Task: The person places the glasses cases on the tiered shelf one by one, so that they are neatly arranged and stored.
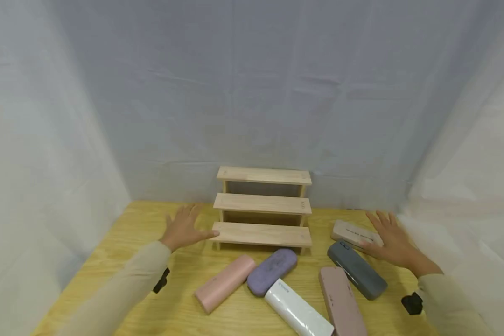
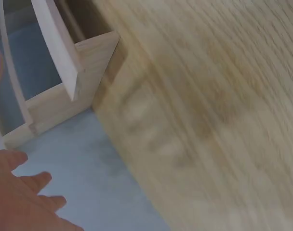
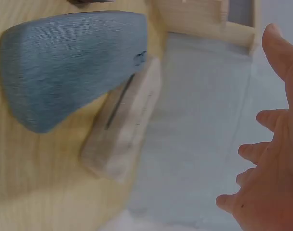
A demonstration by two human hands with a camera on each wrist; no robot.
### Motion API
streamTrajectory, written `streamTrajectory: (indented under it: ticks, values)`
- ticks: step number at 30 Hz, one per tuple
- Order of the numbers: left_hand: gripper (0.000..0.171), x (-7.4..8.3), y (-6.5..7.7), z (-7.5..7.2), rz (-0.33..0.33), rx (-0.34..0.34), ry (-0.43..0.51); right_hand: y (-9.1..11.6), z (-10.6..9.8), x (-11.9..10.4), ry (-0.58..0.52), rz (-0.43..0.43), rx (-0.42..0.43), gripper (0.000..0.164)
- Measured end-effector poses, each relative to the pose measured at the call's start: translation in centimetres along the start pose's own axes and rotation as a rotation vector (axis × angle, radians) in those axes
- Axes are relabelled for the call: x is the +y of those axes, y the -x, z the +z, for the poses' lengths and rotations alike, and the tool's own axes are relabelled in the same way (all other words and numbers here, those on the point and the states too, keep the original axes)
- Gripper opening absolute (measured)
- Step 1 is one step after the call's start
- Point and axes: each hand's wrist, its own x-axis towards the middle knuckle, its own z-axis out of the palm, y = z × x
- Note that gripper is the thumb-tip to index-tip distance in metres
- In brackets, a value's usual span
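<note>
Pale sleeves [image 1: 122,282] enter from the lower edge at 7 and 5 o'clock, a black wrist device [image 1: 412,304] showing beneath each cuff, as a person reaches both hands over a bench [image 1: 168,315] set with cases. The right grip [image 1: 392,245] is spread wide with nothing held, its thumb extended over a beige case [image 1: 347,232] that lies about 3:30 from a wooden stand [image 1: 262,204]; the right wrist view shows a visual gap between the hand and the case. Beside the beige case, at 4 o'clock from the stand, rests a dark blue-gray case [image 1: 357,270] with a small emblem at its far end. The left grip [image 1: 184,229], at about 8:30 from the stand, is likewise spread and holds nothing; its thumb overlaps the near step's end in the head view, though contact cannot be told.

Farther round the dial from the stand, a dusty-pink case [image 1: 341,298] lies at 4:30, cut off by the lower edge. Just beside it, at 5 o'clock, is a glossy white case [image 1: 298,309] with lettering too small to read; its far end meets or nearly meets a purple case [image 1: 272,272] at 6. Toward 7, a metallic pink case [image 1: 225,283] slants just beside the purple one. Three steps rise away from the camera on the stand, and pale sheeting [image 1: 269,93] hangs behind it at 12 o'clock and down both sides.
</note>
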Motion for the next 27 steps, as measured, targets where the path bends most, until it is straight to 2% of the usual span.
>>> streamTrajectory:
  ticks: [5, 9, 15, 18, 27]
  values:
    - [0.107, -0.2, -0.4, 2.2, -0.014, -0.046, 0.074, 0.5, 1.8, 1.8, -0.081, 0.028, -0.008, 0.088]
    - [0.106, -0.4, -0.8, 4.2, -0.034, -0.057, 0.139, 1.1, 2.7, 3.4, -0.155, 0.062, -0.018, 0.090]
    - [0.107, -1.1, -1.2, 6.5, -0.075, -0.073, 0.337, 1.5, 4.1, 5.6, -0.205, 0.110, -0.015, 0.090]
    - [0.104, -1.5, -1.2, 7.1, -0.085, -0.087, 0.401, 1.5, 4.6, 6.4, -0.194, 0.139, -0.006, 0.090]
    - [0.094, -1.3, -1.3, 7.3, -0.059, -0.061, 0.454, 1.5, 5.2, 7.8, -0.197, 0.249, -0.010, 0.097]
